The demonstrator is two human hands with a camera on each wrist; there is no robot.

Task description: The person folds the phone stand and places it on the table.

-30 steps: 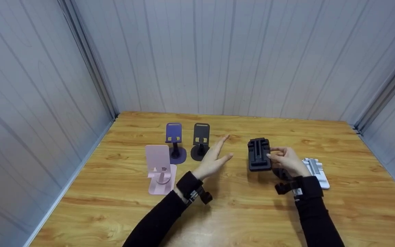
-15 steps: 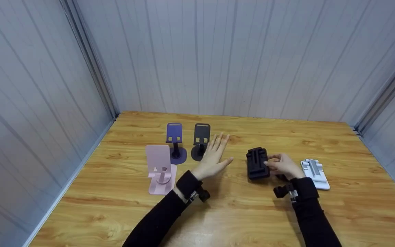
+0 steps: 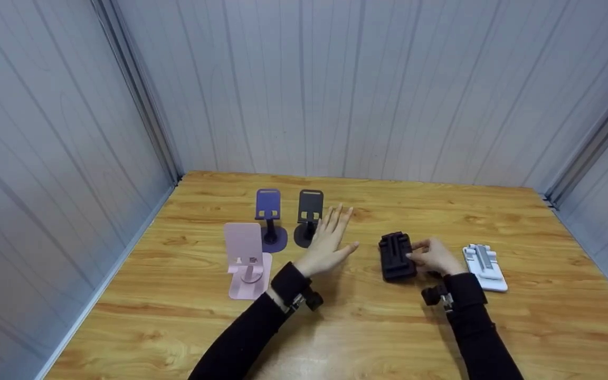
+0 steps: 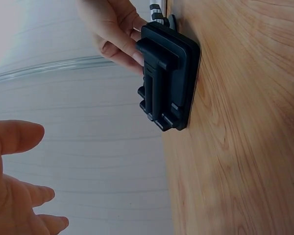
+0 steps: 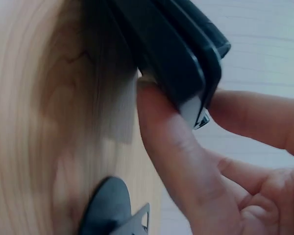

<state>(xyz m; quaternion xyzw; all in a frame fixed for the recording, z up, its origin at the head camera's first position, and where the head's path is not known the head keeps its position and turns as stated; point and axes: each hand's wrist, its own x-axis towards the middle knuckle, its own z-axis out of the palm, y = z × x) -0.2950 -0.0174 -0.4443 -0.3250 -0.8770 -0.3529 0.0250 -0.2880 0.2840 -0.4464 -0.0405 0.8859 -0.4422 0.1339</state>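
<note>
A folded black phone stand point(image 3: 397, 257) is at the right of the table's middle. My right hand point(image 3: 433, 256) pinches its right edge between thumb and fingers. The right wrist view has that black stand point(image 5: 171, 54) tilted, with a digit point(image 5: 174, 147) under its edge; whether the far edge touches the table, I cannot tell. My left hand point(image 3: 328, 245) holds nothing, its fingers spread in front of an upright dark grey phone stand point(image 3: 310, 205), whose base it partly covers. In the left wrist view the left hand's fingertips point(image 4: 24, 137) stay apart from the black stand point(image 4: 166, 78).
Left of the left hand stand a purple phone stand point(image 3: 268, 203) and a pink one point(image 3: 244, 245). A folded white phone stand point(image 3: 485, 267) lies right of the right hand. Something dark beneath the right hand is mostly hidden. Pale panel walls point(image 3: 304, 89) border the wooden table point(image 3: 367, 338).
My right hand has brought the folded black stand lower and nearer to me. The left hand has turned with its fingers spreading, and stays in about the same place.
</note>
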